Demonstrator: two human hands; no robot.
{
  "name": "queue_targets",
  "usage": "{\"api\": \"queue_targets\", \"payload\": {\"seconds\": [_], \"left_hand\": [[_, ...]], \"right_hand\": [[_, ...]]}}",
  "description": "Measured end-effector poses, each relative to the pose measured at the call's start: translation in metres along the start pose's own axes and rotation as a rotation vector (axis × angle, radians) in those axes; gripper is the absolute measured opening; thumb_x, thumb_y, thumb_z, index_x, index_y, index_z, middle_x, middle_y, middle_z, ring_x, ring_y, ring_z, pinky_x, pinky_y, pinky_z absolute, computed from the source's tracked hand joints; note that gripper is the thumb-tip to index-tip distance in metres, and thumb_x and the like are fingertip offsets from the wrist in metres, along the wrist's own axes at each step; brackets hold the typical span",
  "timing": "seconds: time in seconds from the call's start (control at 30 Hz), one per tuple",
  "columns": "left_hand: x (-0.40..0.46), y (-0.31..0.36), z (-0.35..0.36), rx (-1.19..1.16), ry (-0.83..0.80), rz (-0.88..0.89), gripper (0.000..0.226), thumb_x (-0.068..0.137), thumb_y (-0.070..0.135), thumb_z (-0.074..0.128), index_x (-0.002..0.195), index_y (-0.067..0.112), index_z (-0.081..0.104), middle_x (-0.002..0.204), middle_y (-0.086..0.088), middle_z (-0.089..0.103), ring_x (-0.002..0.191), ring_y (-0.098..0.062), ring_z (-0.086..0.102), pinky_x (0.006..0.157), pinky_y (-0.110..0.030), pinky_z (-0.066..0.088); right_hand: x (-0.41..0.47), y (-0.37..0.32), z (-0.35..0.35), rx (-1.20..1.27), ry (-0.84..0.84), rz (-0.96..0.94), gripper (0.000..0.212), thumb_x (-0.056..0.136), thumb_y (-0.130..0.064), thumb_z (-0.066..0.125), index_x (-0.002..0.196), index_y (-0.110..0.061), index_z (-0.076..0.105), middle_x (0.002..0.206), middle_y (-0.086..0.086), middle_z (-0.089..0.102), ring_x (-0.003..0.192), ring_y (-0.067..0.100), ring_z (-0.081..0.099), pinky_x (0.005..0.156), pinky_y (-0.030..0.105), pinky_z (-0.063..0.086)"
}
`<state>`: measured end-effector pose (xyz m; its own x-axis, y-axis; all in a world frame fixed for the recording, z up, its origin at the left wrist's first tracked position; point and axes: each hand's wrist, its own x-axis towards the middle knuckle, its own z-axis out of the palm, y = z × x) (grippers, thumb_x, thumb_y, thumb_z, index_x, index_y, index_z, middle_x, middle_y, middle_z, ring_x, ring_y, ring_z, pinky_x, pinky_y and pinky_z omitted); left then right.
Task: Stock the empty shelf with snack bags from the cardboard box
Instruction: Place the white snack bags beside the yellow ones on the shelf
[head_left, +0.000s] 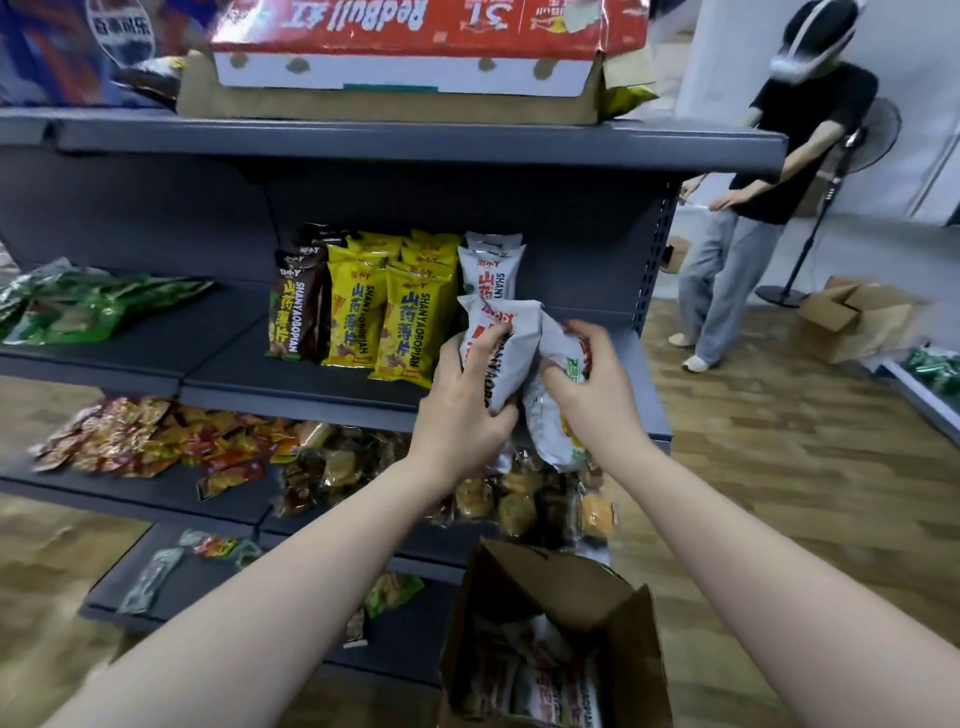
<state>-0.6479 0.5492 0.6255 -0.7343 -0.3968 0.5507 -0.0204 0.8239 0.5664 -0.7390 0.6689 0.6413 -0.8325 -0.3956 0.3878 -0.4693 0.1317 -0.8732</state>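
Note:
My left hand (462, 400) grips a white snack bag (493, 353) in front of the grey shelf (311, 379). Beside it, my right hand (592, 389) grips a second white snack bag (550, 415), which hangs lower. Both bags are held just in front of the upright white bags (491, 265) at the right end of the shelf's row. Yellow bags (382, 312) and brown bags (296, 306) stand to their left. The open cardboard box (550, 639) sits below my arms with several more white bags inside.
Green packs (78, 306) lie at the shelf's left. Lower shelves carry mixed small snacks (156, 436). A red carton (415, 47) rests on the top shelf. A person (769, 182) stands at the right by a fan and another box (857, 317) on the wood floor.

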Motion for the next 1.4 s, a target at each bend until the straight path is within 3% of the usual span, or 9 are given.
{"api": "queue_targets", "payload": {"seconds": [0.13, 0.33, 0.43, 0.53, 0.83, 1.07, 1.17, 1.3, 1.4], "left_hand": [[0.03, -0.007, 0.006, -0.014, -0.003, 0.007, 0.076, 0.078, 0.021, 0.062, 0.138, 0.045, 0.021, 0.138, -0.004, 0.03, 0.123, -0.026, 0.04, 0.08, -0.041, 0.051], [0.077, -0.044, 0.031, -0.03, 0.001, 0.038, 0.078, 0.079, 0.015, 0.066, 0.138, 0.04, 0.022, 0.141, -0.013, 0.027, 0.131, -0.034, 0.032, 0.088, -0.047, 0.05], [0.099, -0.067, 0.05, -0.03, -0.003, 0.017, 0.078, 0.08, 0.012, 0.066, 0.143, 0.033, 0.025, 0.143, -0.016, 0.025, 0.133, -0.035, 0.028, 0.098, -0.046, 0.044], [0.121, -0.083, 0.068, 0.01, -0.001, -0.017, 0.077, 0.079, 0.012, 0.065, 0.145, 0.027, 0.027, 0.143, -0.021, 0.023, 0.132, -0.039, 0.027, 0.103, -0.048, 0.039], [0.171, -0.115, 0.11, 0.136, 0.075, -0.073, 0.081, 0.074, 0.014, 0.072, 0.143, 0.021, 0.03, 0.138, -0.029, 0.033, 0.123, -0.046, 0.037, 0.097, -0.049, 0.04], [0.176, -0.129, 0.13, 0.151, 0.055, -0.211, 0.088, 0.078, 0.019, 0.067, 0.143, 0.029, 0.01, 0.138, -0.026, 0.03, 0.125, -0.045, 0.033, 0.096, -0.052, 0.042], [0.174, -0.136, 0.137, 0.249, 0.076, -0.164, 0.096, 0.068, 0.026, 0.076, 0.144, 0.024, 0.017, 0.138, -0.03, 0.031, 0.122, -0.047, 0.038, 0.095, -0.05, 0.043], [0.17, -0.143, 0.14, 0.321, 0.057, -0.151, 0.108, 0.056, 0.025, 0.082, 0.145, 0.023, 0.021, 0.138, -0.029, 0.026, 0.118, -0.046, 0.043, 0.093, -0.048, 0.044], [0.171, -0.142, 0.141, 0.338, 0.114, -0.137, 0.088, 0.066, 0.007, 0.068, 0.142, 0.022, 0.027, 0.135, -0.029, 0.034, 0.11, -0.044, 0.049, 0.086, -0.046, 0.048]], "right_hand": [[0.026, 0.003, 0.003, -0.013, 0.038, 0.014, 0.043, 0.089, -0.019, 0.06, 0.129, -0.024, 0.045, 0.111, -0.013, 0.054, 0.105, 0.008, 0.052, 0.075, 0.012, 0.039], [0.074, 0.027, 0.014, -0.093, 0.111, 0.032, 0.046, 0.091, -0.026, 0.059, 0.132, -0.028, 0.04, 0.134, -0.006, 0.049, 0.121, 0.014, 0.047, 0.088, 0.024, 0.037], [0.094, 0.038, 0.02, -0.118, 0.136, 0.028, 0.046, 0.093, -0.027, 0.058, 0.135, -0.025, 0.039, 0.133, -0.006, 0.049, 0.114, 0.012, 0.049, 0.083, 0.023, 0.038], [0.113, 0.047, 0.031, -0.148, 0.158, 0.037, 0.048, 0.094, -0.025, 0.058, 0.137, -0.021, 0.039, 0.124, -0.013, 0.047, 0.1, 0.004, 0.047, 0.07, 0.01, 0.037], [0.163, 0.071, 0.067, -0.113, 0.266, 0.065, 0.044, 0.089, -0.02, 0.062, 0.13, -0.022, 0.045, 0.118, -0.012, 0.054, 0.112, 0.009, 0.053, 0.091, 0.021, 0.039], [0.176, 0.08, 0.083, -0.057, 0.294, 0.087, 0.042, 0.089, -0.014, 0.062, 0.128, -0.019, 0.047, 0.111, -0.012, 0.056, 0.105, 0.005, 0.054, 0.088, 0.013, 0.038], [0.18, 0.084, 0.089, -0.06, 0.293, 0.09, 0.041, 0.09, -0.013, 0.062, 0.128, -0.018, 0.046, 0.11, -0.014, 0.055, 0.105, 0.003, 0.052, 0.082, 0.003, 0.037], [0.181, 0.088, 0.098, -0.059, 0.284, 0.1, 0.041, 0.089, -0.014, 0.062, 0.126, -0.022, 0.046, 0.114, -0.012, 0.056, 0.111, 0.007, 0.053, 0.093, 0.017, 0.039], [0.181, 0.088, 0.103, -0.102, 0.293, 0.079, 0.043, 0.088, -0.014, 0.063, 0.127, -0.022, 0.047, 0.118, -0.009, 0.057, 0.114, 0.01, 0.053, 0.097, 0.024, 0.04]]}}
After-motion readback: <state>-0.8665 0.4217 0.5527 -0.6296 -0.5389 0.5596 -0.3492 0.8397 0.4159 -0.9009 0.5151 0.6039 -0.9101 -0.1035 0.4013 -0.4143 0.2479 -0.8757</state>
